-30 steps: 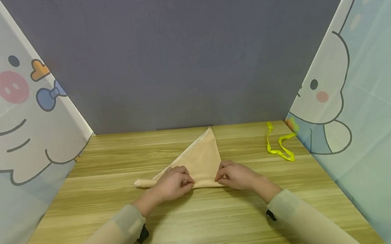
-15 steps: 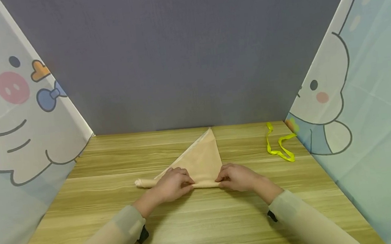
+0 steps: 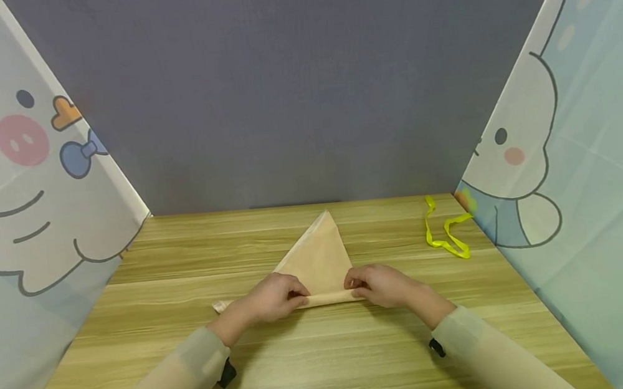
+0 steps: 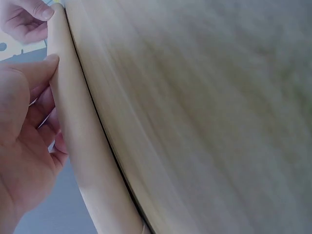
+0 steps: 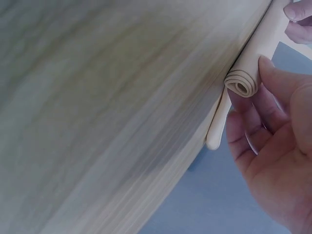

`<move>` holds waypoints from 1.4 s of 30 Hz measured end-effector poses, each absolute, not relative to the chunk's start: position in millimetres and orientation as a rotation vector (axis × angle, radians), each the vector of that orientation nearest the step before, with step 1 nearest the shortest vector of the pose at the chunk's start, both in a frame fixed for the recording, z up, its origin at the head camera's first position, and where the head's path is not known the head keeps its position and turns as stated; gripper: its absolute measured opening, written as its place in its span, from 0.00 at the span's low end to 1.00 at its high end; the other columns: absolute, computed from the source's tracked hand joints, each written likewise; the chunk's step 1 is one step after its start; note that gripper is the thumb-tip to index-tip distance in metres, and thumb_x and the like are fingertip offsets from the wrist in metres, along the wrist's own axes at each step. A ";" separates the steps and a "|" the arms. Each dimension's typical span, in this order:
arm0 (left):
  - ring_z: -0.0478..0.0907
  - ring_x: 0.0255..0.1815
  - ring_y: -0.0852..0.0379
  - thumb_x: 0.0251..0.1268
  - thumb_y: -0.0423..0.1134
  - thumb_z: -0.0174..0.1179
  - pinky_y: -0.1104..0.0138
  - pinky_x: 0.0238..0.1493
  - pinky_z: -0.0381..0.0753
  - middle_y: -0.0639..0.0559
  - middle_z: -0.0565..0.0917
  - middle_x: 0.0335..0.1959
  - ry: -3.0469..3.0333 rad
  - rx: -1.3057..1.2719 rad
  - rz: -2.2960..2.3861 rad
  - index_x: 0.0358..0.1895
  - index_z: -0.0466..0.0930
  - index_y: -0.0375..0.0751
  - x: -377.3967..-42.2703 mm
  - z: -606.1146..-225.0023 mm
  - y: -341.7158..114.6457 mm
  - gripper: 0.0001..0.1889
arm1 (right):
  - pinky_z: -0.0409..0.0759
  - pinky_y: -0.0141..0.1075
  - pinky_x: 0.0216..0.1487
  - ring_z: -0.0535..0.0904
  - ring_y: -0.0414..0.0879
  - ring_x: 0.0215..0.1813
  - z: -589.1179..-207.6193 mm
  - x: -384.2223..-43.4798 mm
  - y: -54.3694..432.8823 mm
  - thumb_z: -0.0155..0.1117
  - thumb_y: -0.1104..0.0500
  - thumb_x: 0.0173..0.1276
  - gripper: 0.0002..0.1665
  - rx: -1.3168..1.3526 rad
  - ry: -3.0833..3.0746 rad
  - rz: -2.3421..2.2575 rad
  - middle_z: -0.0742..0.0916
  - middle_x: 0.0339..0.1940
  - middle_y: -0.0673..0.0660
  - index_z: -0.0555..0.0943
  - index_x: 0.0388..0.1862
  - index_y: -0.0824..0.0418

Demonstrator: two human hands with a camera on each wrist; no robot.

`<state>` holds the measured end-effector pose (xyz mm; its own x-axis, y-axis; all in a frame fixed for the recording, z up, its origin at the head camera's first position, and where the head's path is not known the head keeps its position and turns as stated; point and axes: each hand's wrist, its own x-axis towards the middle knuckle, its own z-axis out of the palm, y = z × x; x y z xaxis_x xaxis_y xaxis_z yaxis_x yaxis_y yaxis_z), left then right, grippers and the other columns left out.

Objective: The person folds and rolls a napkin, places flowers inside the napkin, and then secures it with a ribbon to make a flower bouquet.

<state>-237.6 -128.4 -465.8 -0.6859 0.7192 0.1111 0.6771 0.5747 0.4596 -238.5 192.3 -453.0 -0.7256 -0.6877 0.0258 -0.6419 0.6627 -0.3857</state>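
Note:
A beige cloth (image 3: 318,259) lies on the table as a triangle with its tip pointing away from me. Its near edge is wound into a roll (image 3: 329,298), whose spiral end shows several layers in the right wrist view. My left hand (image 3: 273,297) pinches the roll left of its middle, thumb on the near side and fingers on the far side. Near the right end, my right hand (image 3: 386,284) pinches the same roll between thumb and fingers. The left forearm covers part of the roll, leaving its pale left end (image 3: 219,306) in sight.
A crumpled yellow ribbon (image 3: 439,242) lies at the back right of the wood-grain table (image 3: 327,362). A dark grey panel (image 3: 301,89) rises behind, and cartoon-printed sheets (image 3: 615,190) stand at both sides.
The cloth's far tip has come nearer to me and a little left, and the flat triangle is smaller. The roll has shifted slightly toward me, with both hands still on it.

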 end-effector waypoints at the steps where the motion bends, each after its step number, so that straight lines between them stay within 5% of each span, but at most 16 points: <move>1: 0.88 0.41 0.62 0.81 0.39 0.67 0.68 0.45 0.86 0.53 0.93 0.44 2.704 1.198 0.750 0.52 0.93 0.42 -238.2 -466.0 -128.3 0.08 | 0.88 0.42 0.51 0.90 0.44 0.50 -453.5 -238.5 192.6 0.69 0.59 0.82 0.05 -1.108 2.754 -0.579 0.93 0.47 0.49 0.86 0.52 0.51; 9: 0.76 0.28 0.70 0.80 0.36 0.68 0.67 0.37 0.83 0.57 0.89 0.34 2.699 1.201 0.792 0.50 0.87 0.46 -240.7 -467.5 -124.9 0.03 | 0.86 0.37 0.48 0.86 0.38 0.45 -456.0 -238.5 194.0 0.72 0.58 0.79 0.03 -1.155 2.793 -0.570 0.91 0.44 0.45 0.90 0.44 0.50; 12: 0.79 0.35 0.68 0.79 0.39 0.69 0.52 0.52 0.87 0.60 0.90 0.38 2.766 1.203 0.705 0.47 0.91 0.50 -240.3 -468.1 -124.8 0.03 | 0.85 0.35 0.48 0.84 0.38 0.45 -457.0 -237.6 194.4 0.73 0.57 0.79 0.03 -1.178 2.809 -0.544 0.90 0.44 0.45 0.92 0.45 0.50; 16: 0.79 0.44 0.63 0.76 0.44 0.72 0.35 0.66 0.79 0.62 0.86 0.42 2.836 1.207 0.586 0.47 0.95 0.54 -239.3 -466.5 -124.9 0.04 | 0.83 0.34 0.48 0.80 0.38 0.45 -456.1 -236.3 195.0 0.74 0.57 0.78 0.05 -1.222 2.841 -0.505 0.87 0.44 0.45 0.94 0.47 0.51; 19: 0.76 0.43 0.64 0.73 0.46 0.75 0.40 0.67 0.79 0.62 0.83 0.41 2.844 1.227 0.567 0.47 0.96 0.54 -238.3 -465.1 -125.5 0.05 | 0.83 0.35 0.50 0.79 0.38 0.46 -454.6 -234.7 194.2 0.76 0.56 0.76 0.05 -1.229 2.857 -0.480 0.85 0.44 0.45 0.94 0.47 0.52; 25: 0.77 0.43 0.65 0.70 0.46 0.77 0.63 0.52 0.77 0.63 0.84 0.43 2.780 1.219 0.594 0.51 0.95 0.51 -238.4 -465.0 -128.4 0.10 | 0.83 0.37 0.53 0.79 0.38 0.47 -453.5 -235.2 193.3 0.81 0.55 0.69 0.10 -1.165 2.834 -0.474 0.86 0.43 0.44 0.94 0.48 0.52; 33: 0.83 0.39 0.69 0.78 0.40 0.70 0.72 0.45 0.84 0.57 0.91 0.42 2.666 1.280 0.704 0.51 0.95 0.46 -239.8 -461.8 -126.5 0.08 | 0.85 0.39 0.51 0.83 0.39 0.48 -455.5 -236.6 202.0 0.75 0.54 0.77 0.08 -1.177 2.800 -0.499 0.89 0.45 0.44 0.94 0.50 0.51; 42: 0.87 0.43 0.64 0.81 0.40 0.67 0.69 0.46 0.85 0.52 0.93 0.45 2.647 1.249 0.718 0.52 0.95 0.43 -241.9 -464.6 -128.1 0.09 | 0.87 0.47 0.58 0.88 0.47 0.54 -454.0 -236.6 203.2 0.70 0.57 0.81 0.08 -1.116 2.811 -0.490 0.92 0.49 0.48 0.93 0.52 0.53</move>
<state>-241.9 -128.1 -464.6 -0.6498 0.7554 0.0848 0.6947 0.5449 0.4695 -236.6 203.2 -454.0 -0.7321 -0.6797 0.0452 -0.6550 0.6841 -0.3210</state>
